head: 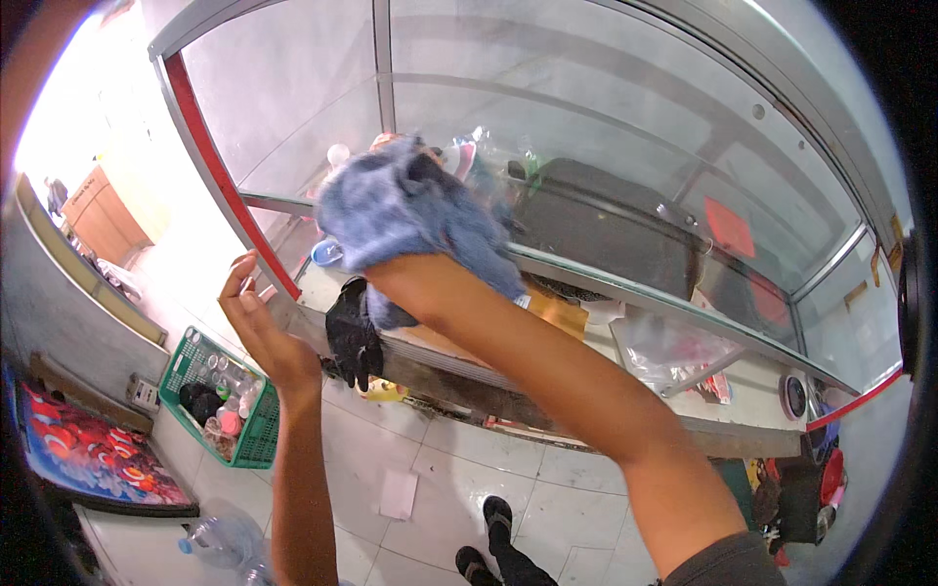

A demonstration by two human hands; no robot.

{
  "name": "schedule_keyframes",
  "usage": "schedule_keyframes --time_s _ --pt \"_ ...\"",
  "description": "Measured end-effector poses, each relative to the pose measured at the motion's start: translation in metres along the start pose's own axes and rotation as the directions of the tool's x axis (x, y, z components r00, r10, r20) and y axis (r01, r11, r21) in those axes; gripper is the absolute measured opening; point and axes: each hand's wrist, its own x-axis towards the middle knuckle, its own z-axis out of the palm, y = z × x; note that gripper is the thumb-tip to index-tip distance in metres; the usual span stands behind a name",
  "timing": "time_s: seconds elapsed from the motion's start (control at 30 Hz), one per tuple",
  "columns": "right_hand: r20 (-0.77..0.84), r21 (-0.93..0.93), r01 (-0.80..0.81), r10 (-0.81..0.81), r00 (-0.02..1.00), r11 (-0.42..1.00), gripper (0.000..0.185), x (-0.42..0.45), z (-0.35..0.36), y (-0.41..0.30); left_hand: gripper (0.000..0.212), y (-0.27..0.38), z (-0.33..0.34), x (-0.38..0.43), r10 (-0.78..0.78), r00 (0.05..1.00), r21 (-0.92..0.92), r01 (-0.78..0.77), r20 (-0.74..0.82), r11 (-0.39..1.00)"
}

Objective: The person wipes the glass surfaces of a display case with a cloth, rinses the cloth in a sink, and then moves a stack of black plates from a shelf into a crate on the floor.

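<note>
A blue cloth [432,212] drapes over my right hand, whose fingers are hidden in its folds. The cloth is blurred in front of the glass display cabinet [586,95], at the left part of its lower shelf. My left hand [271,333] is raised beside the cabinet's red-edged left post [212,154], its fingers bent and partly apart; I see nothing held in it. Just below the cloth, a black cloth or glove [352,333] hangs over the shelf edge. A small blue round lid or cup [327,253] lies near the cloth's left side.
Behind the lower glass stands a large dark object [608,220]. Plastic bags [667,344] and a brown packet [557,311] crowd the shelf. On the tiled floor are a green basket [249,432] of bottles, clear plastic bottles [223,540] and a sheet of paper [399,494].
</note>
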Motion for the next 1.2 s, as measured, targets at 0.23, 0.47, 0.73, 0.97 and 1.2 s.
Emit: schedule_keyframes --time_s 0.23,0.47,0.73,0.97,1.2 --pt "0.018 -0.013 -0.094 0.095 0.995 0.995 0.026 -0.073 -0.009 0.055 0.047 -0.011 0.016 0.004 0.165 0.981 -0.059 -0.16 0.1 0.985" --pt "-0.071 -0.081 -0.035 0.029 0.997 0.996 0.028 0.015 0.014 -0.015 0.032 -0.035 0.008 0.029 0.169 0.98 0.024 -0.172 0.106 0.985" --pt "-0.038 0.044 0.099 -0.097 0.995 0.994 0.041 0.116 0.051 -0.112 0.042 -0.051 -0.038 0.05 0.126 0.986 0.067 -0.134 0.109 0.989" --pt "0.193 0.597 -0.063 -0.067 0.979 0.8 0.051 0.134 0.083 -0.109 0.043 -0.07 -0.058 0.066 0.055 0.996 0.043 -0.058 0.069 0.997" --pt "-0.207 0.621 0.025 0.134 0.969 0.783 0.034 0.081 0.033 -0.103 0.043 -0.076 -0.06 0.087 0.122 0.978 -0.102 -0.106 0.168 0.989"
